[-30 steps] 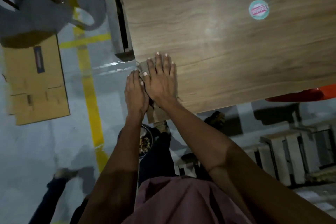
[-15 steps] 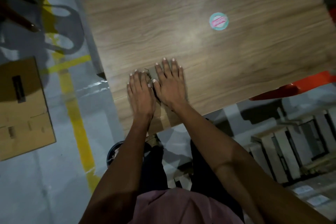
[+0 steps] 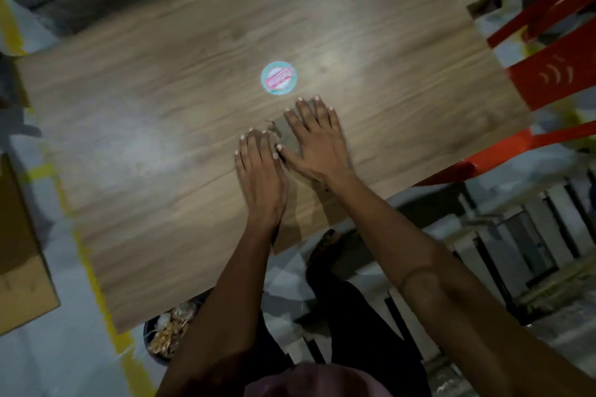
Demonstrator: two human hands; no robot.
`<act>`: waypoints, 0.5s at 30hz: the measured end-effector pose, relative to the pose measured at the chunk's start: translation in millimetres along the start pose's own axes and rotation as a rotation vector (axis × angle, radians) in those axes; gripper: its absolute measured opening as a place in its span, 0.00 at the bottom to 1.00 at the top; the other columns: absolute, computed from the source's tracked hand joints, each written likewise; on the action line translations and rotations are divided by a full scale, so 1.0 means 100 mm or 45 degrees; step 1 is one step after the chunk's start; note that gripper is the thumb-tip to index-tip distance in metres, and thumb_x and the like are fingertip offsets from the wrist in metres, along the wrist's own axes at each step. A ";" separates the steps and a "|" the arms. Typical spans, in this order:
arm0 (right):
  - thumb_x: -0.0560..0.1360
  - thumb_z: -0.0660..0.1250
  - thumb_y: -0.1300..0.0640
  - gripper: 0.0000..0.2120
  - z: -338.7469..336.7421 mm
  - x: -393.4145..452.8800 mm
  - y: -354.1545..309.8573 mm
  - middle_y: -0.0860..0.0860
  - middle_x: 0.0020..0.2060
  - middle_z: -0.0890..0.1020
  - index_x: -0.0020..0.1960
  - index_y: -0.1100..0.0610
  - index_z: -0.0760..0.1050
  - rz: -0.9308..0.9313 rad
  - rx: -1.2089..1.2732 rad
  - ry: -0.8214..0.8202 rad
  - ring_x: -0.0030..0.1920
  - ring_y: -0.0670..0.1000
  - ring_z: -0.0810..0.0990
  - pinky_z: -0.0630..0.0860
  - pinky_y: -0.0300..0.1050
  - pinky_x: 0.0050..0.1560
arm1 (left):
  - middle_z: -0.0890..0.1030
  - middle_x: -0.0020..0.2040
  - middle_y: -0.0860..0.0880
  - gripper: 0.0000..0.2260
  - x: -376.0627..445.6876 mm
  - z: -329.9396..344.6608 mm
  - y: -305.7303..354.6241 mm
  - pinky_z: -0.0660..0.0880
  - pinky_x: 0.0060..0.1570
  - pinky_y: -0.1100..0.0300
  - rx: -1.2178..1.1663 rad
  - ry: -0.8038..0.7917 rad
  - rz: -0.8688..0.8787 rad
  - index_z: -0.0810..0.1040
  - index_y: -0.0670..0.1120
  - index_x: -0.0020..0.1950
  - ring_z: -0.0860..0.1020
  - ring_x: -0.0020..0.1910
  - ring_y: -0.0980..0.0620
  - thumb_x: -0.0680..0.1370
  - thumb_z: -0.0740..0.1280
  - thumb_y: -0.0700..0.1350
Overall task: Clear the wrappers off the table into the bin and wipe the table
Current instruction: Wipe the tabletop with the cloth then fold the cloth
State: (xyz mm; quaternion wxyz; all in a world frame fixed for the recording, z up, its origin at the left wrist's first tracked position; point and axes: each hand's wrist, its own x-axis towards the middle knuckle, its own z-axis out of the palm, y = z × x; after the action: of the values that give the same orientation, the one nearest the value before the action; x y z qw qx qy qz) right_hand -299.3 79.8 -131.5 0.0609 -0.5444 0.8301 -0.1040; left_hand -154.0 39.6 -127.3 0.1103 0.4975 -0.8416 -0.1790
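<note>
I have both hands flat on the tabletop [image 3: 161, 138], wiping. The right hand [image 3: 317, 142] presses a thin brown-grey cloth [image 3: 285, 132] with straight fingers, and the left hand [image 3: 261, 171] lies just beside it with fingers also straight, its fingertips at the cloth's near-left edge; neither hand curls round anything. The cloth sits mid-table, just near of a round teal sticker [image 3: 279, 77]. It looks soft, light and limp, so I judge it will bunch unless pushed under a flat palm; to lift it I would pinch its ragged far-left corner. The bin [image 3: 167, 337] stands on the floor under the near-left edge, seemingly already holding wrappers, though the blur makes that uncertain
</note>
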 end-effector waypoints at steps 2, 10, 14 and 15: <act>0.76 0.59 0.30 0.38 -0.10 0.07 0.39 0.54 0.80 0.64 0.79 0.50 0.67 0.029 -0.006 -0.001 0.81 0.62 0.58 0.55 0.61 0.79 | 0.66 0.78 0.41 0.22 0.13 0.16 0.32 0.58 0.77 0.43 0.004 -0.004 0.048 0.67 0.43 0.77 0.61 0.79 0.40 0.83 0.51 0.44; 0.79 0.52 0.29 0.38 -0.50 0.21 1.69 0.53 0.83 0.58 0.82 0.48 0.60 0.191 -0.061 -0.050 0.83 0.61 0.52 0.48 0.59 0.80 | 0.65 0.79 0.41 0.24 0.56 0.73 1.46 0.56 0.78 0.43 0.132 -0.101 0.154 0.65 0.43 0.78 0.61 0.79 0.41 0.83 0.49 0.47; 0.81 0.51 0.30 0.35 -0.70 0.28 2.27 0.53 0.83 0.59 0.82 0.48 0.60 0.241 -0.071 -0.047 0.83 0.61 0.53 0.50 0.61 0.80 | 0.64 0.79 0.41 0.25 0.67 0.90 1.90 0.56 0.78 0.43 0.150 -0.112 0.165 0.66 0.43 0.78 0.61 0.79 0.40 0.83 0.48 0.47; 0.81 0.50 0.31 0.35 -0.74 0.29 2.40 0.53 0.83 0.58 0.82 0.47 0.60 0.250 -0.073 -0.053 0.83 0.61 0.52 0.50 0.61 0.80 | 0.63 0.80 0.40 0.25 0.68 0.94 1.99 0.55 0.78 0.43 0.149 -0.127 0.174 0.65 0.43 0.79 0.60 0.80 0.40 0.83 0.46 0.48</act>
State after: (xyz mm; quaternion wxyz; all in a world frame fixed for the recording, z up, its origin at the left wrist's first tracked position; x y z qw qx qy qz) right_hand -541.2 153.6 -116.3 0.0727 -0.4639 0.8807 -0.0624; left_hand -379.9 85.6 -130.3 0.0511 0.4352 -0.8869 -0.1462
